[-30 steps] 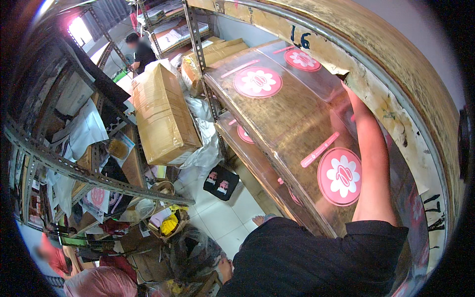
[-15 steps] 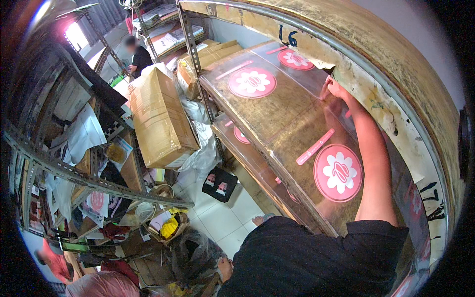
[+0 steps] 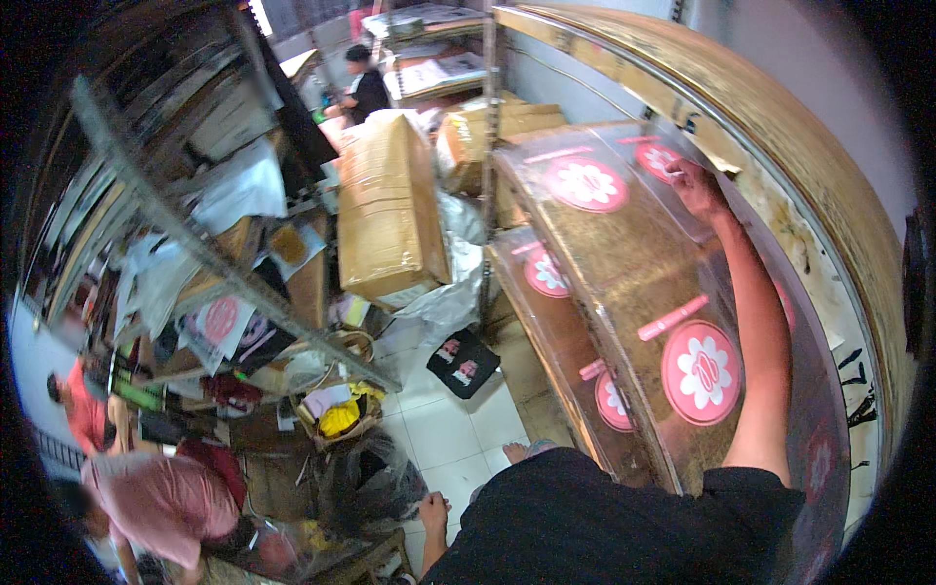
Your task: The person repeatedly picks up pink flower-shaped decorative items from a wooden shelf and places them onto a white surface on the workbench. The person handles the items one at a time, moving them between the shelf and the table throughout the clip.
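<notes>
My right arm reaches over a brown shelf board to a clear plastic sheet at its far end. There my right hand is closed, its fingertips pinching what looks like the sheet, beside a pink round print with a white flower. A second round flower print lies to the left of it. Nearer me is a larger round flower print with a pink strip above it. My left hand hangs low by my side, loosely curled, with nothing visible in it.
A lower shelf board with more flower prints sits beneath. A large taped carton stands beyond the aisle. A black folded cloth lies on the white tiles. Cluttered metal racks line the left. People work at lower left and far back.
My right hand has drawn away from the board's back edge to a place over the far flower print. The view has turned, so the shelf and carton appear further right.
</notes>
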`<state>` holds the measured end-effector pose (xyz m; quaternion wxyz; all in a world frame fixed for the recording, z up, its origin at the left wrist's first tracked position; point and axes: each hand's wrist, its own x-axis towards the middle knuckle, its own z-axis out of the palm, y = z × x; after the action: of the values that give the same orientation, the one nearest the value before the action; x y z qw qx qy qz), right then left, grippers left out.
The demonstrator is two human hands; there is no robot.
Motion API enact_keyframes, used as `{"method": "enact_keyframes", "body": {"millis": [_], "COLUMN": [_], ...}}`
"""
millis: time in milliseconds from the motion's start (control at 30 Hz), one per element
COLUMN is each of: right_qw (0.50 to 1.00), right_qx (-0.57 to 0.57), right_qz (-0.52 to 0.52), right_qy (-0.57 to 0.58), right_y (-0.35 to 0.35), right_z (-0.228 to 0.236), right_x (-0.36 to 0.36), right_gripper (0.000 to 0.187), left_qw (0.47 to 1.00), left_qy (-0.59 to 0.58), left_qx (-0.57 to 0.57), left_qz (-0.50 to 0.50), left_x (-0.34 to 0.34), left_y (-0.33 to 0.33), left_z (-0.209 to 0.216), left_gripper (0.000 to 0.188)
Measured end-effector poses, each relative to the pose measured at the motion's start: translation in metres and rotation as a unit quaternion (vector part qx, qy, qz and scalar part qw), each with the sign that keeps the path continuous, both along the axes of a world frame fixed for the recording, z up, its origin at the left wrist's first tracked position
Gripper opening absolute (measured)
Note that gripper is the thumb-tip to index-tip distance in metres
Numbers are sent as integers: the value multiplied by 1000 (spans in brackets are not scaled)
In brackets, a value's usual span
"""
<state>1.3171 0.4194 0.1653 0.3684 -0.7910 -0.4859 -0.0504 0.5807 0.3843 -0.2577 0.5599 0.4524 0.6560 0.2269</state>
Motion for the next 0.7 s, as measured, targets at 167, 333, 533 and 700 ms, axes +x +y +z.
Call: {"method": "enact_keyframes", "body": {"millis": [167, 333, 533, 700], "right_qw": [973, 874, 761, 679], "right_qx": [-47, -120, -214, -306], "right_qz": [227, 467, 611, 449], "right_qy": [-12, -58, -39, 494], "right_y": [66, 112, 122, 66], "right_z": [55, 58, -35, -242], "right_x": [-151, -336, -517, -583], "right_gripper": [26, 36, 46, 33], "left_qw": [991, 969, 925, 866], "left_qy": [-34, -77, 35, 135], "left_qx": [128, 214, 339, 389], "left_qz": [32, 94, 166, 282], "left_x": [18, -3, -69, -146], "left_y": [17, -2, -76, -159], "left_z": [61, 147, 244, 245], "left_gripper": [27, 28, 24, 21]}}
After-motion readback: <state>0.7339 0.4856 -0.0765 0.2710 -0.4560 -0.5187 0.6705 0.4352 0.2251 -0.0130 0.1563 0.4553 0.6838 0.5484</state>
